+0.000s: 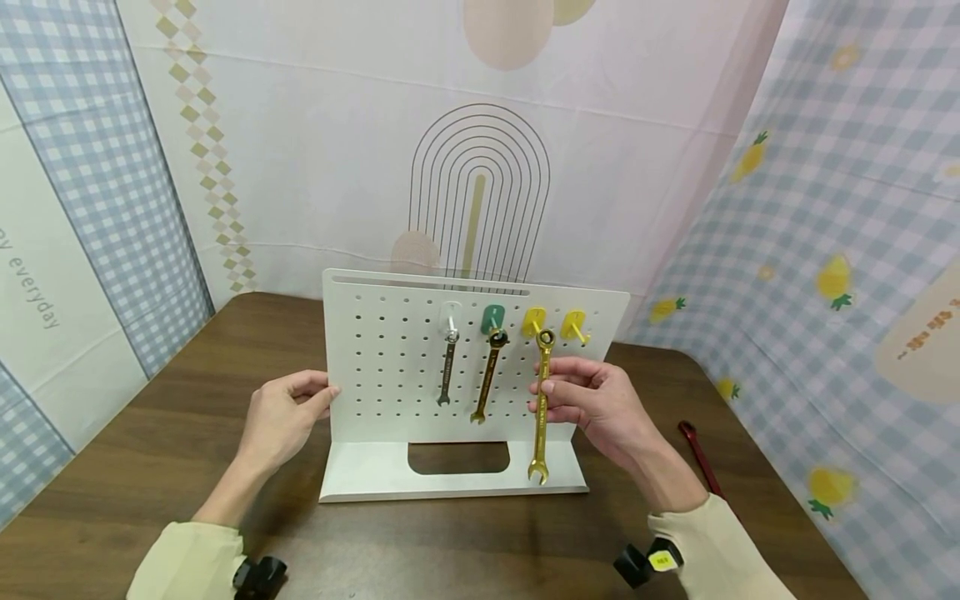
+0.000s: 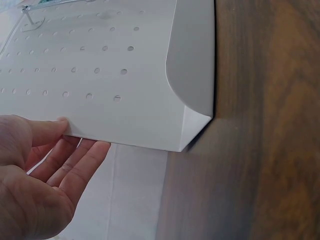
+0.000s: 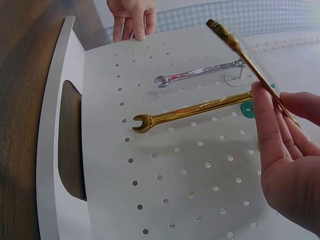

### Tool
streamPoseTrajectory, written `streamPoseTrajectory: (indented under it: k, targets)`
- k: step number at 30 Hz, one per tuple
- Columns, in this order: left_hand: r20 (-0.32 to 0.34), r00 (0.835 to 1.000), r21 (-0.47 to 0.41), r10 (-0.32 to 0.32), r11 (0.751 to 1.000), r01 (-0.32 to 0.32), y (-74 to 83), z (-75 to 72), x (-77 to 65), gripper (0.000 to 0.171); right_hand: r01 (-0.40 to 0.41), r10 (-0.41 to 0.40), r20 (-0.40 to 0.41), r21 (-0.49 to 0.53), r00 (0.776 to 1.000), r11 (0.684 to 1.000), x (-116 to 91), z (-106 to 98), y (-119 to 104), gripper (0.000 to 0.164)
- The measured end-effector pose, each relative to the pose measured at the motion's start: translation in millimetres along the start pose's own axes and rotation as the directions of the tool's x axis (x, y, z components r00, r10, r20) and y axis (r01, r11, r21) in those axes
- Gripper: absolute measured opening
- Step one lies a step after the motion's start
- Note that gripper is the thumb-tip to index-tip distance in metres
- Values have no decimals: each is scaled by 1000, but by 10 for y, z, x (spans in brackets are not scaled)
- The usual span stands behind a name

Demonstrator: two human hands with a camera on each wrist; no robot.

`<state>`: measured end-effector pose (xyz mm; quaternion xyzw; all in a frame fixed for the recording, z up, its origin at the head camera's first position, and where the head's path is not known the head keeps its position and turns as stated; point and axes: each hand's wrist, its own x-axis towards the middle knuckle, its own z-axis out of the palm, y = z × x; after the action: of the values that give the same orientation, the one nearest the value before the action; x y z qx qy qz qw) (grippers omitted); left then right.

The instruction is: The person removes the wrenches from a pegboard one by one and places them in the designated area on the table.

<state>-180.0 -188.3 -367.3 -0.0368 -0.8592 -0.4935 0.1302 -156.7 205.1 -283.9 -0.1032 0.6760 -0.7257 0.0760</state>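
Observation:
My left hand (image 1: 281, 417) holds the left edge of a white pegboard (image 1: 367, 429), thumb on the front and fingers behind it, as the left wrist view shows. Between the thumb and fingers of my right hand (image 1: 596, 404) is a gold combination wrench (image 1: 541, 417), its ring end up beside a yellow hook (image 1: 533, 320) and its open jaw down. A small silver wrench (image 1: 447, 371) hangs from a clear hook (image 1: 451, 317). Beside it, a second gold wrench (image 3: 195, 108) hangs from a green hook (image 1: 492, 318).
Another yellow hook (image 1: 573, 325) at the right of the board holds nothing. A red wrench (image 1: 701, 458) lies on the brown wooden table (image 1: 375, 550), right of my right wrist. Patterned cloth curtains (image 1: 315, 167) stand behind the table and on both sides.

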Motion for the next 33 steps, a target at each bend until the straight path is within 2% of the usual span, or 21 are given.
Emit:
streamPoseTrajectory:
  k: [19, 25, 33]
  targets:
    - [4, 1000, -1, -7, 1000, 7, -6, -5, -6, 22, 34, -34, 55, 5, 998, 999, -31, -45, 20, 22]
    - [5, 1000, -2, -9, 1000, 9, -2, -5, -7, 22, 23, -24, 48, 24, 999, 999, -46, -74, 52, 27]
    - [6, 1000, -6, -8, 1000, 8, -4, -4, -6, 21, 7, -8, 35, 21, 999, 1000, -72, -125, 98, 24]
